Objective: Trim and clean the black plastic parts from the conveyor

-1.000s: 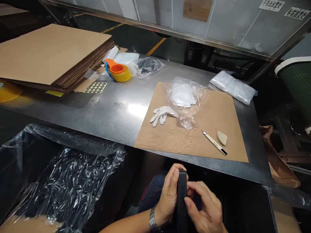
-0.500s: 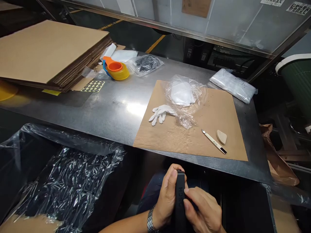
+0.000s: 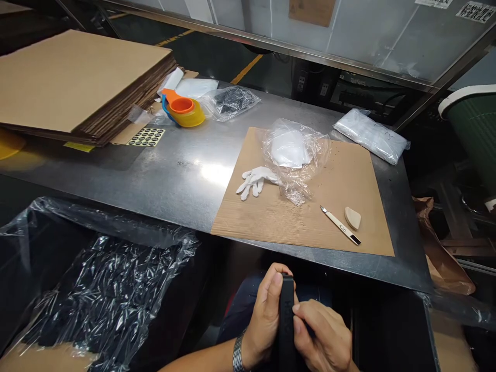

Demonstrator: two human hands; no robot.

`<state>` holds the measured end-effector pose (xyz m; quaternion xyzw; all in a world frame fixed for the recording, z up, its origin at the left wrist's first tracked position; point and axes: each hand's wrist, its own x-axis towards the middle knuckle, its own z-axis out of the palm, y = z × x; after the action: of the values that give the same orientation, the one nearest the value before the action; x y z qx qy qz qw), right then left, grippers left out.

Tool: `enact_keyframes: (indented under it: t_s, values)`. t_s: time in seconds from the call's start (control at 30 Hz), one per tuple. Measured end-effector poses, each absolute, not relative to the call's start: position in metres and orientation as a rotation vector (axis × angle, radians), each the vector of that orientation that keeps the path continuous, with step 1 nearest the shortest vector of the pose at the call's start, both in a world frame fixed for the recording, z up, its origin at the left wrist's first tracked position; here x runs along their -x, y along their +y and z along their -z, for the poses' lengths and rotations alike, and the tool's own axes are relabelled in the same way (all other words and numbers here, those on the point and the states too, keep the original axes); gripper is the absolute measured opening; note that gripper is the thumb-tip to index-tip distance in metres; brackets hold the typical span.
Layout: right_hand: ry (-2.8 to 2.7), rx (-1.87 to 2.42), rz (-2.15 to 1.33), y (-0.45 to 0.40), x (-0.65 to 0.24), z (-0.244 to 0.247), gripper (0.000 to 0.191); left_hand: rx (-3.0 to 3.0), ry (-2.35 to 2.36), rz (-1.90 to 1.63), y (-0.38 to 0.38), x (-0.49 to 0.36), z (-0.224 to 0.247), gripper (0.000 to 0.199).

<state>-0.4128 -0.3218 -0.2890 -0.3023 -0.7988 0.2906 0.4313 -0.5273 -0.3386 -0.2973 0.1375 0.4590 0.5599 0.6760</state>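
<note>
Standing on edge between both hands, a narrow black part point(image 3: 287, 320) sits at the near bottom of the view, below the worktop's near edge. Its long axis runs near-to-far, upright in the picture, with faint raised lettering down the thin face turned to the camera. Far end pokes out just above the fingers; near end drops out of sight at the frame edge.

Left hand point(image 3: 265, 315) wraps the part from the left, fingers curled over the far end, thumb side against the flank. Closed grip, firm contact. A metal watch band shows on that wrist. Right hand point(image 3: 323, 336) comes in from the right, thumb tip pressed on the lettered edge about midway down, fingers folded behind. Both hands touch the part; neither is nearer, the part lies directly between them.

Outward: steel worktop point(image 3: 186, 175) spans the middle. On its right half, a cardboard sheet point(image 3: 279, 222) carries a white glove point(image 3: 253, 181), a crumpled clear bag point(image 3: 296, 155) touching the glove's cuff, a small craft knife point(image 3: 341, 226) and a tan wedge point(image 3: 352, 217) just beside it. Far right, a sealed white packet point(image 3: 371, 136). Far left, a stack of flat cardboard point(image 3: 81, 77), a tape dispenser point(image 3: 182, 110), a sticker sheet point(image 3: 146, 137). Near left, a bin lined with clear film point(image 3: 101, 289), dark contents, not identifiable.
</note>
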Motion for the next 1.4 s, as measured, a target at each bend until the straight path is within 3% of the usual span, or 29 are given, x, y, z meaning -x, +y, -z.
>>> enact_keyframes:
  t_s: [0.3,0.53,0.8,1.4]
  values:
    - [-1.842,0.903,-0.79,-0.327,0.412,0.297,0.032,-0.294,1.034,-1.228,-0.338,0.528,0.298,0.038]
    - [-1.342,1.154,-1.688,-0.316,0.407,0.296,0.017,-0.302,0.94,-1.125,-0.336,0.528,0.293,0.034]
    - [-1.251,0.999,-2.158,-0.29,0.394,0.291,0.029,-0.404,0.937,-1.093,-0.334,0.529,0.292,0.033]
    - [-1.138,0.952,-2.267,-0.287,0.394,0.295,0.026,-0.404,0.957,-1.048,-0.337,0.53,0.296,0.031]
